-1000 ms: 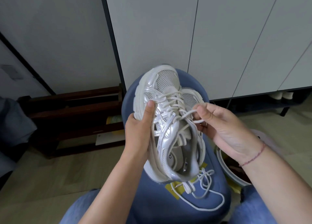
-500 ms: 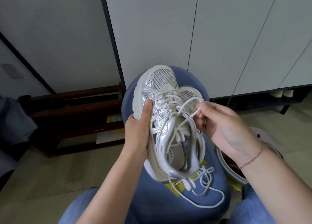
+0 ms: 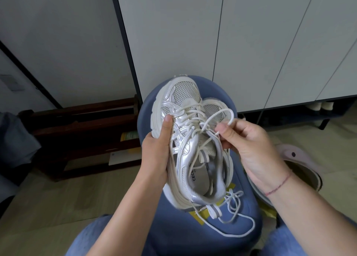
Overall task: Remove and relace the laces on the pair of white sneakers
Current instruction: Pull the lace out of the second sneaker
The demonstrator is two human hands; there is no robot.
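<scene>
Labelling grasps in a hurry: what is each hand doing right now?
Left hand: closed around the side of the white-and-silver mesh sneaker.
Right hand: pinching a loop of its round white lace.

Insole of held sneaker: dark lettering printed along its left edge read "CECE"; further letters were cut off by the collar, and a small mark beside them was too small to read. Yellow packet on wooden rack: print was illegible.

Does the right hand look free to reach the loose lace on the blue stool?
Probably not yet: the right hand pinches the lace loop on the held sneaker; the loose lace lies uncovered.
</scene>
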